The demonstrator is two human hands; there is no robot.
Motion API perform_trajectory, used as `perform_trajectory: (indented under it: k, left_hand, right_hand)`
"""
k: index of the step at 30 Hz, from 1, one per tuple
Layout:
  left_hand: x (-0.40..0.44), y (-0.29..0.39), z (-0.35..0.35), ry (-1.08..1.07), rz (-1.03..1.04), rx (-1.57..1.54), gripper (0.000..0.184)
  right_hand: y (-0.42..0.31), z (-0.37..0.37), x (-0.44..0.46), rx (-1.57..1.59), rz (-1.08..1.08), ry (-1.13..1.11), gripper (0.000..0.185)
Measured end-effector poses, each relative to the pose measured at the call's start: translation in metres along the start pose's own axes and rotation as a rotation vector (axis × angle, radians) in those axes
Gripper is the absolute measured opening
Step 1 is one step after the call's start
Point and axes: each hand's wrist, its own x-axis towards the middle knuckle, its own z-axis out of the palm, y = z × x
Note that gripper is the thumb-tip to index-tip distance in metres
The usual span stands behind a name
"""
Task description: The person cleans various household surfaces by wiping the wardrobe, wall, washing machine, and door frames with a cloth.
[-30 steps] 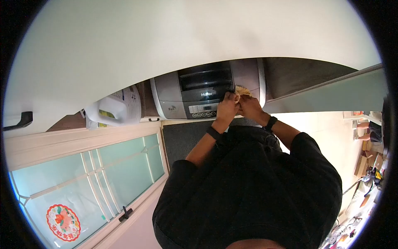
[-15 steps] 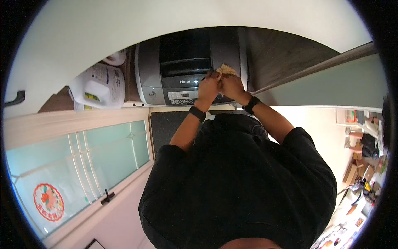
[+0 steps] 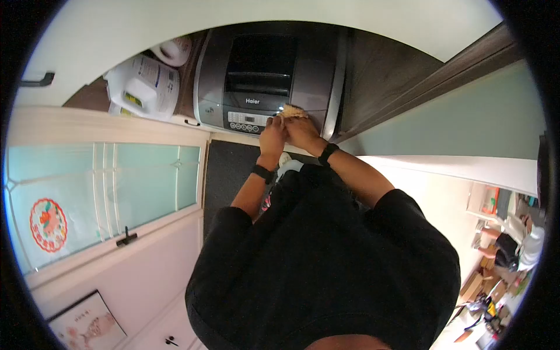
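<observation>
Tan cloth, long axis roughly left-to-right, both hands gripping

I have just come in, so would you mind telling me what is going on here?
A person in a black T-shirt is bent over a Haier top-loading machine, apparently a washer. Their left hand and right hand are close together at its front edge, both seeming to grip a small, crumpled tan item, perhaps a cloth. It lies beside the control panel. The machine's lid looks closed, and a white jug stands to its left.
</observation>
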Motion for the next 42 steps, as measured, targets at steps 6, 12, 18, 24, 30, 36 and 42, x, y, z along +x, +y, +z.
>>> perform_trajectory:
  k: [6, 12, 18, 24, 30, 36, 42]
  left_hand:
    - [-0.007, 0.030, 0.049, -0.141, 0.093, 0.111, 0.040]
    - [-0.010, 0.087, 0.054, -0.059, 0.168, 0.062, 0.028]
    - [-0.011, 0.086, 0.043, -0.154, 0.132, 0.071, 0.031]
    - [-0.004, 0.049, 0.036, -0.110, 0.224, -0.079, 0.031]
    - [0.014, -0.026, -0.005, -0.192, 0.219, -0.111, 0.033]
    - [0.029, -0.115, -0.059, -0.453, 0.035, 0.009, 0.042]
    - [0.031, -0.203, -0.129, -0.166, -0.061, -0.230, 0.044]
  right_hand:
    - [0.035, 0.004, -0.051, 0.011, 0.217, -0.133, 0.036]
    - [0.039, -0.028, -0.088, 0.073, 0.307, -0.036, 0.036]
    - [0.045, -0.016, -0.089, 0.039, 0.244, -0.009, 0.038]
    - [0.027, -0.001, -0.063, -0.060, 0.333, -0.080, 0.032]
    - [-0.008, 0.033, -0.002, -0.082, 0.235, -0.213, 0.029]
    - [-0.065, 0.064, 0.080, -0.055, 0.105, -0.240, 0.028]
    - [-0.125, 0.098, 0.167, 0.013, -0.054, -0.323, 0.034]
